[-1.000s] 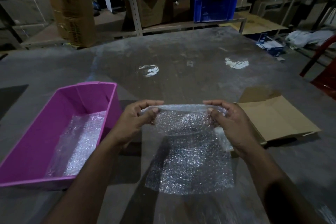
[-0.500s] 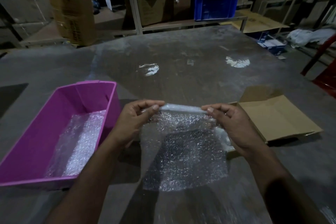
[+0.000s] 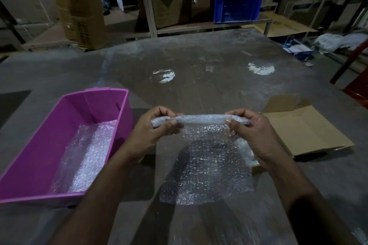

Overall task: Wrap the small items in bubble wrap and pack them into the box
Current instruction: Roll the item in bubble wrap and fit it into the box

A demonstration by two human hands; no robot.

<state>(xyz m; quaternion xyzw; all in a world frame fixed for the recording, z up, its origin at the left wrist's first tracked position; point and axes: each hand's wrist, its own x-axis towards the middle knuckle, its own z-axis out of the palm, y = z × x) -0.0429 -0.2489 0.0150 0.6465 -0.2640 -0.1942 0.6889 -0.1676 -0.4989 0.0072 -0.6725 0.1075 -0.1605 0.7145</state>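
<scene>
Your left hand (image 3: 153, 131) pinches the left end of the rolled top edge of the bubble wrap sheet (image 3: 207, 165), thumb under and fingers curled over; your right hand (image 3: 253, 135) grips the right end of the same roll the same way; the roll runs level between the two hands, raised above the desk (image 3: 199, 77); the rest of the sheet hangs down from the roll toward you, its lower edge lying on the desk; whether a small item sits inside the roll you cannot tell from here. Left of your left hand, close by, stands a pink plastic bin (image 3: 49, 145) on the desk; a second piece of bubble wrap (image 3: 87, 157) lies along its floor. Right of your right hand, a flattened cardboard box (image 3: 304, 131) lies flat on the desk, flaps spread. Beyond the desk's far edge: metal shelving (image 3: 149, 6), a blue crate (image 3: 238, 7), tall brown cartons (image 3: 79, 6); light is dim.
</scene>
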